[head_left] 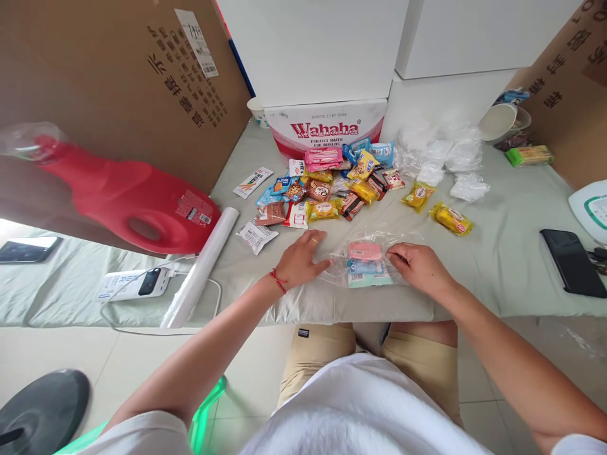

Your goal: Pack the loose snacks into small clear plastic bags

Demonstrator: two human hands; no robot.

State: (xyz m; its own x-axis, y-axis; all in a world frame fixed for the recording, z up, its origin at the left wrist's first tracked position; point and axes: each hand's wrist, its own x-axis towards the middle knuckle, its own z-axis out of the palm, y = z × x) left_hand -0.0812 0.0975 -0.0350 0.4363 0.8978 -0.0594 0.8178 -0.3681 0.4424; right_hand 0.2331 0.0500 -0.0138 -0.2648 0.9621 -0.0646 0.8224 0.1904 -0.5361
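Observation:
Clear plastic film (336, 277) lies near the table's front edge, around or under a pink packet (365, 251), a blue packet (364, 266) and a pale green packet (374, 279). I cannot tell whether the film is a bag or a loose sheet. My left hand (303, 262) rests at the film's left side, thumb and fingers apart. On the right, my right hand (420, 268) is closed, its fingertips pinching the film's edge. Just beyond my hands spreads a pile of wrapped snacks (322, 189), with two yellow packets (450, 218) apart on the right.
A red jug (137, 202) lies at the left beside a clear plastic roll (203, 265) and a cabled power bank (135, 284). Behind the snacks stand a Wahaha box (327, 129) and crumpled clear plastic (446, 151). A black phone (573, 262) lies at the right.

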